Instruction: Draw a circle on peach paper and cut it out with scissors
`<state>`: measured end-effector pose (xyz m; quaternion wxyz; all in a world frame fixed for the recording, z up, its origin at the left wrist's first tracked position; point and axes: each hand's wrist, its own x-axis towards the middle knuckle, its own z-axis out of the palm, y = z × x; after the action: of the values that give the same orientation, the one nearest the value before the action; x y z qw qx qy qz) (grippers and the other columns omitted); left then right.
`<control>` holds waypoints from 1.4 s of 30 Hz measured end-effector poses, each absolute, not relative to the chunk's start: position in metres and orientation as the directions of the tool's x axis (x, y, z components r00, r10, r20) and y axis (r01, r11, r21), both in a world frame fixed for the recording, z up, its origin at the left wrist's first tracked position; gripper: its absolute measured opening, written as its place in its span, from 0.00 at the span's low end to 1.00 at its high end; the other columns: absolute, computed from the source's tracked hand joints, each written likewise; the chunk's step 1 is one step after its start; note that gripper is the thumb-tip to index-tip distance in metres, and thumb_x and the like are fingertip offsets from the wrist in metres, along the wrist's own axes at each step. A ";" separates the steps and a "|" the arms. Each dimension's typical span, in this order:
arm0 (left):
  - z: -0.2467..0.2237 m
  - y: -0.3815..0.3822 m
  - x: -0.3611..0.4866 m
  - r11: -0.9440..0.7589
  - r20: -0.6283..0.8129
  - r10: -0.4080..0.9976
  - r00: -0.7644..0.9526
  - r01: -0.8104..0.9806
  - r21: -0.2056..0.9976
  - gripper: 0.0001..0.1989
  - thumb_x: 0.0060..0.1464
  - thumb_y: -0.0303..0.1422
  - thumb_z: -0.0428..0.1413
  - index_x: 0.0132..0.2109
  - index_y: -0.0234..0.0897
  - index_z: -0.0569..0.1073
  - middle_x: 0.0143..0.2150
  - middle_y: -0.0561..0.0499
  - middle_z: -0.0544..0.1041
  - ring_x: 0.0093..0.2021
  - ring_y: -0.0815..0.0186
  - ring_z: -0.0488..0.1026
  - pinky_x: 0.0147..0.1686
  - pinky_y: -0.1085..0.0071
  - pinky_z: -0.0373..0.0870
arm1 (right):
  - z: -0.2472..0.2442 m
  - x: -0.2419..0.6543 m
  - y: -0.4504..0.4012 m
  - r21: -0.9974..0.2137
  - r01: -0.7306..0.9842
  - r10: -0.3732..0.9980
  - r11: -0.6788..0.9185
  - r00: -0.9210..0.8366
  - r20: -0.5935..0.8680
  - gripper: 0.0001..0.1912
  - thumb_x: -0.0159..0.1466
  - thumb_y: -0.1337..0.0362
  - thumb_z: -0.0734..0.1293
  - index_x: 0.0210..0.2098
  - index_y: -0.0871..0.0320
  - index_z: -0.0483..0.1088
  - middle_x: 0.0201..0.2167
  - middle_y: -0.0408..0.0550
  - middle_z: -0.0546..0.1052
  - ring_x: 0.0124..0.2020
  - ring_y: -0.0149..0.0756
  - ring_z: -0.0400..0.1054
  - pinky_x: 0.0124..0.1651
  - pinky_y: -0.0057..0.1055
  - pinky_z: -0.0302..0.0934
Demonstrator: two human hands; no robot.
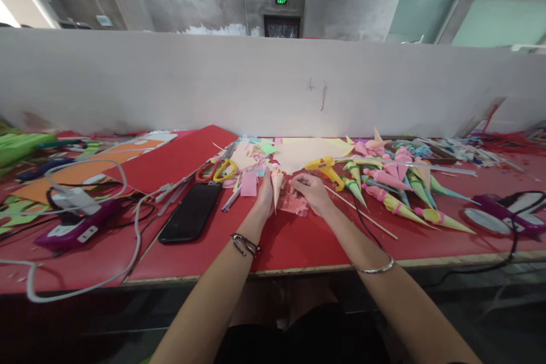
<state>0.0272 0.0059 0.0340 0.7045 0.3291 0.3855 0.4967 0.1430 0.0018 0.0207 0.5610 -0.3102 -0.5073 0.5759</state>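
My left hand (265, 196) is closed around a cream paper cone figure (277, 186) with a pink top, its point hanging downward. Just to the right, my right hand (310, 190) has its thumb and fingers pinched together; whatever they hold, if anything, is too small to name. Beneath both hands lies a crumpled pinkish clear plastic piece (294, 205) on the red table. A yellow glue gun (326, 169) lies right behind my right hand. Many similar paper cone figures (396, 182) in pink, green and yellow are heaped to the right.
A black phone (190, 213), yellow-handled scissors (224, 170) and a pink paper slip (248, 183) lie on the left. Purple power strips (79, 226) with trailing cables sit at both sides. A thin wooden stick (362, 213) lies right of my right hand. A white partition (256, 85) stands behind.
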 end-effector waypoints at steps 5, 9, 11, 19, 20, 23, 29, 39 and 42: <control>0.030 0.009 0.026 0.333 -0.266 0.942 0.205 -0.472 0.816 0.29 0.48 0.55 0.38 0.16 0.35 0.60 0.09 0.55 0.57 0.08 0.75 0.52 0.08 0.79 0.44 | 0.020 0.144 0.004 -0.883 -0.468 0.961 0.036 -0.227 0.160 0.07 0.47 0.67 0.69 0.27 0.60 0.73 0.22 0.43 0.76 0.25 0.26 0.69 0.32 0.24 0.62; 0.029 0.012 0.026 0.314 -0.239 0.948 0.210 -0.513 0.799 0.27 0.48 0.54 0.40 0.18 0.35 0.62 0.09 0.56 0.56 0.08 0.76 0.52 0.08 0.80 0.42 | 0.019 0.145 0.007 -0.831 -0.557 0.971 -0.003 -0.200 0.131 0.07 0.49 0.73 0.65 0.27 0.60 0.74 0.26 0.45 0.77 0.31 0.29 0.71 0.40 0.26 0.62; 0.030 0.012 0.026 0.289 -0.207 0.956 0.207 -0.561 0.776 0.26 0.50 0.52 0.41 0.21 0.34 0.64 0.11 0.56 0.59 0.09 0.76 0.55 0.08 0.81 0.45 | 0.019 0.146 0.007 -0.815 -0.579 0.970 -0.027 -0.213 0.120 0.09 0.50 0.76 0.63 0.27 0.61 0.74 0.28 0.46 0.78 0.34 0.29 0.71 0.43 0.26 0.61; 0.031 0.011 0.026 0.259 -0.177 0.965 0.194 -0.581 0.772 0.25 0.51 0.50 0.40 0.22 0.34 0.65 0.11 0.57 0.59 0.09 0.76 0.54 0.09 0.81 0.46 | 0.022 0.148 0.005 -0.796 -0.600 0.947 -0.082 -0.296 0.126 0.14 0.51 0.79 0.59 0.30 0.62 0.74 0.32 0.48 0.78 0.38 0.30 0.71 0.49 0.26 0.59; 0.031 0.011 0.026 0.259 -0.174 0.965 0.199 -0.585 0.768 0.25 0.51 0.50 0.40 0.22 0.34 0.65 0.11 0.57 0.59 0.10 0.76 0.54 0.09 0.81 0.46 | 0.022 0.148 0.005 -0.797 -0.598 0.946 -0.085 -0.301 0.125 0.14 0.51 0.78 0.59 0.30 0.62 0.74 0.32 0.48 0.78 0.39 0.30 0.71 0.49 0.26 0.59; 0.031 0.011 0.026 0.263 -0.169 0.963 0.210 -0.593 0.761 0.25 0.51 0.50 0.40 0.21 0.34 0.64 0.11 0.57 0.59 0.10 0.76 0.54 0.09 0.81 0.45 | 0.022 0.148 0.005 -0.796 -0.599 0.945 -0.091 -0.303 0.120 0.12 0.52 0.77 0.61 0.31 0.62 0.74 0.33 0.48 0.78 0.39 0.30 0.71 0.48 0.25 0.60; 0.032 0.011 0.026 0.287 -0.208 0.957 0.201 -0.581 0.762 0.26 0.52 0.50 0.38 0.21 0.34 0.64 0.11 0.56 0.59 0.09 0.76 0.54 0.09 0.81 0.44 | 0.021 0.147 0.005 -0.797 -0.595 0.948 -0.101 -0.300 0.103 0.08 0.55 0.72 0.62 0.29 0.62 0.74 0.29 0.48 0.78 0.34 0.29 0.72 0.40 0.21 0.64; 0.033 0.011 0.028 0.278 -0.218 0.961 0.172 -0.612 0.741 0.24 0.54 0.47 0.37 0.26 0.34 0.66 0.11 0.56 0.60 0.10 0.76 0.54 0.09 0.81 0.48 | 0.021 0.149 0.006 -0.812 -0.573 0.950 -0.110 -0.301 0.084 0.17 0.49 0.80 0.59 0.31 0.60 0.73 0.30 0.46 0.78 0.36 0.29 0.71 0.44 0.25 0.62; 0.033 0.011 0.029 0.269 -0.207 0.963 0.171 -0.619 0.738 0.24 0.54 0.48 0.37 0.25 0.34 0.66 0.11 0.56 0.60 0.10 0.76 0.54 0.09 0.82 0.48 | 0.021 0.150 0.006 -0.810 -0.575 0.943 -0.117 -0.321 0.092 0.20 0.46 0.82 0.57 0.31 0.60 0.73 0.31 0.45 0.78 0.37 0.28 0.71 0.45 0.25 0.62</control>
<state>0.0287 0.0112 0.0331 0.7216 0.2548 0.3373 0.5483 0.1496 0.0060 0.0215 0.5342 -0.2326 -0.3950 0.7103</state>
